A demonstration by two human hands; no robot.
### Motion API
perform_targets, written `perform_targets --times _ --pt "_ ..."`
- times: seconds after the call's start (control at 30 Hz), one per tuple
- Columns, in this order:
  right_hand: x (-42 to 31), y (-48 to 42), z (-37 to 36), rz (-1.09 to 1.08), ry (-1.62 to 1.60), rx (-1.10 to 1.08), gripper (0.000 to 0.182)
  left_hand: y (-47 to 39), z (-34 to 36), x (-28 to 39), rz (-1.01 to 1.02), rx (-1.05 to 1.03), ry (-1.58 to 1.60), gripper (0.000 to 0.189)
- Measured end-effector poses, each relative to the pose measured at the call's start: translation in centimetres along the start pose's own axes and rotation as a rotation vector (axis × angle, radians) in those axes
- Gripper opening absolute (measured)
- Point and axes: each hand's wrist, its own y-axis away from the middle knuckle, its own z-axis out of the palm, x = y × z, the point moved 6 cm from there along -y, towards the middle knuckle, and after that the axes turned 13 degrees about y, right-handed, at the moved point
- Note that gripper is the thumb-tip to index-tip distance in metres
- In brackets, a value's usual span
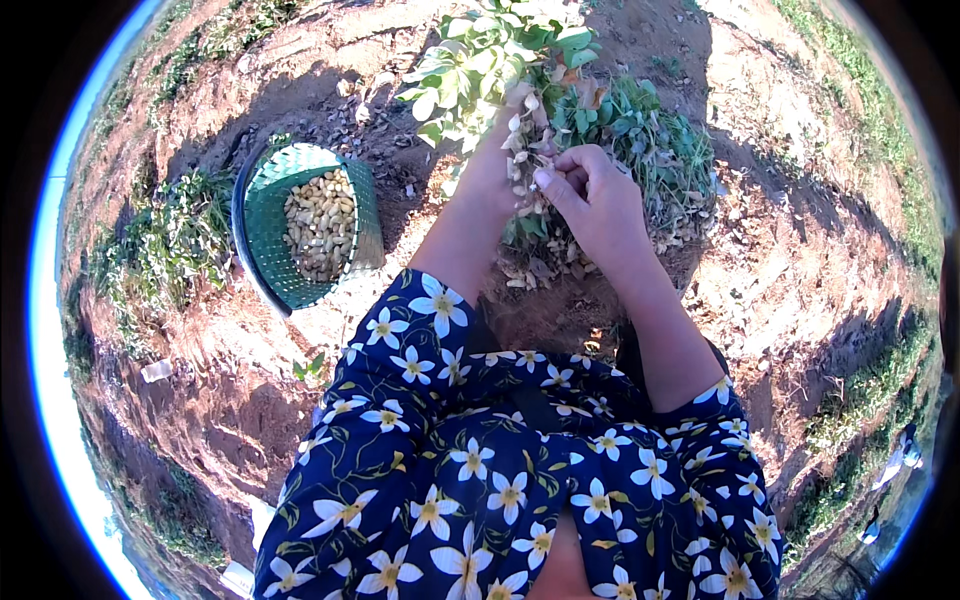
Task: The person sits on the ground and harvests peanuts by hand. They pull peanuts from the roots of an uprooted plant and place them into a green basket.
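My left hand (495,161) grips an uprooted peanut plant (491,71) near its base, and its fingers are partly hidden behind the roots. Leafy stems spread away from me, while a string of pale peanut pods (517,146) hangs along the near side. At those pods, my right hand (600,199) has thumb and forefinger pinched together on a pod or root; which one is too small to tell. Beneath both hands lies a heap of pulled peanut plants (649,150), with more pods showing at its lower edge.
Left of my arms, a green woven basket (367,217) with a dark rim leans on its side, peanut pods (322,225) inside. More pulled plants (169,240) lie beyond it on dry reddish soil (247,405). Two distant figures (896,457) appear at the lower right.
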Motion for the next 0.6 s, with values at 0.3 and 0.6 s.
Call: perform_targets --times 0.3,0.6 --pt "-0.4 -0.2 -0.1 0.023 0.173 -0.054 0.035 -0.1 0.4 0.3 0.077 0.11 -0.087 0.03" --pt "2.3 -1.8 -2.0 0.222 -0.489 0.0 0.035 -0.1 0.4 -0.1 0.11 0.141 -0.313 0.036"
